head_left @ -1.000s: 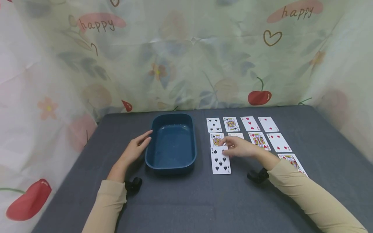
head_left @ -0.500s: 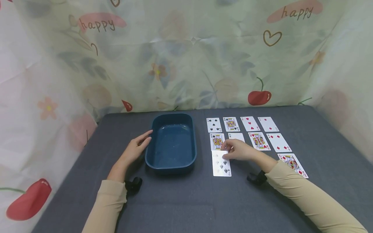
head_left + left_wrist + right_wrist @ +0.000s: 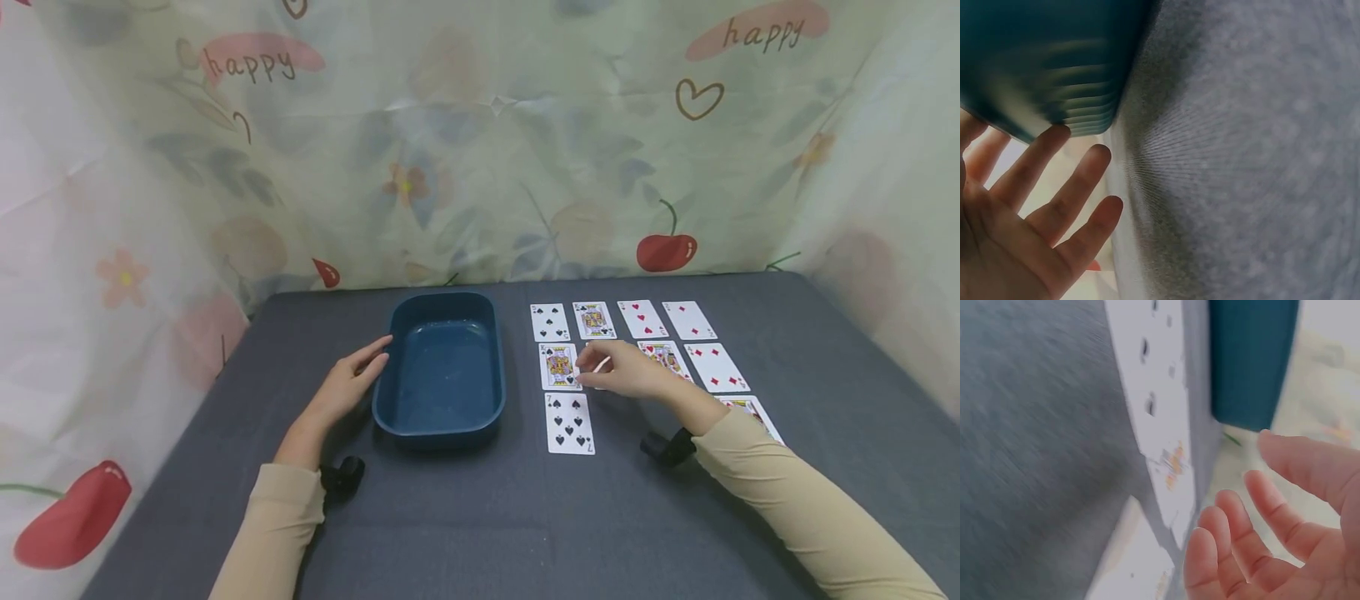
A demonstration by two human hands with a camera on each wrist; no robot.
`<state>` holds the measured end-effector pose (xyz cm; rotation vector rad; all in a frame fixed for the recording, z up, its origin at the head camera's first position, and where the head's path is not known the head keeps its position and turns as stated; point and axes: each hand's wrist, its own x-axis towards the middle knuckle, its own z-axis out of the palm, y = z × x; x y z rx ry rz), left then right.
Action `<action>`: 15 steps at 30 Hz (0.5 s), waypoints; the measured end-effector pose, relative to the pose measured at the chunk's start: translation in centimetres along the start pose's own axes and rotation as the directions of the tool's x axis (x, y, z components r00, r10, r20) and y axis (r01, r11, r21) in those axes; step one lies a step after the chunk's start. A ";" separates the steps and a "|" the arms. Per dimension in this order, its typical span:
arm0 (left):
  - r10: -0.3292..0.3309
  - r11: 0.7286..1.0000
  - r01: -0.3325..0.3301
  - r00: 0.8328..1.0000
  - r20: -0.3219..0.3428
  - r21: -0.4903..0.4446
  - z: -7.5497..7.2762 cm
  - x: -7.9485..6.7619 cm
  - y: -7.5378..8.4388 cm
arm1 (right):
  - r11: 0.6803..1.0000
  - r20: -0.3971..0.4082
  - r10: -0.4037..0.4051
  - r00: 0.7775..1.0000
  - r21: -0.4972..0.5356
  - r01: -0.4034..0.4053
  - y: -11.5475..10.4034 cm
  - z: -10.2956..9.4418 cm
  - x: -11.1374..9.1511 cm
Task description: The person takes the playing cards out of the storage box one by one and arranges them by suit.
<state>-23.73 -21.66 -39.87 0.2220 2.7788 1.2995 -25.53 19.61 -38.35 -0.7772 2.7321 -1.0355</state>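
Note:
My left hand (image 3: 351, 379) touches the left side of a dark blue plastic tub (image 3: 442, 371) with its fingertips. The left wrist view shows those fingers (image 3: 1079, 194) spread and holding nothing. My right hand (image 3: 628, 371) hovers over the middle row of playing cards, loosely bent and holding nothing, as the right wrist view also shows. Just in front lies the seven of spades (image 3: 570, 425), face up, below the king of spades (image 3: 557, 367). The card under my right hand is almost wholly hidden.
Along the back row lie a spade card (image 3: 551, 322), a king (image 3: 595, 320), a heart card (image 3: 642, 319) and a diamond card (image 3: 689, 320). Another diamond card (image 3: 717, 367) is right of my hand. My sleeve partly covers a face card (image 3: 756, 412). A patterned curtain (image 3: 480, 150) hangs behind.
My right hand slid the seven of spades slightly toward me, uncovering the king of spades, then let it go and moved up and to the right. My left hand stayed on the tub.

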 end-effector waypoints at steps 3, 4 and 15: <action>0.007 1.000 -0.007 1.000 0.005 0.028 -0.2 -0.2 0.2 | 1.000 -0.027 0.016 1.000 0.009 -0.016 -0.7 -1.1 -0.1; 0.010 0.999 -0.011 1.000 0.007 0.040 -0.3 -0.2 0.2 | 1.000 -0.038 0.023 0.999 0.010 -0.023 -0.9 -1.5 -0.1; 0.065 0.967 -0.078 0.996 0.059 0.242 -1.8 -0.6 2.0 | 0.991 -0.189 0.066 0.980 -0.100 -0.086 -1.8 -4.4 -0.7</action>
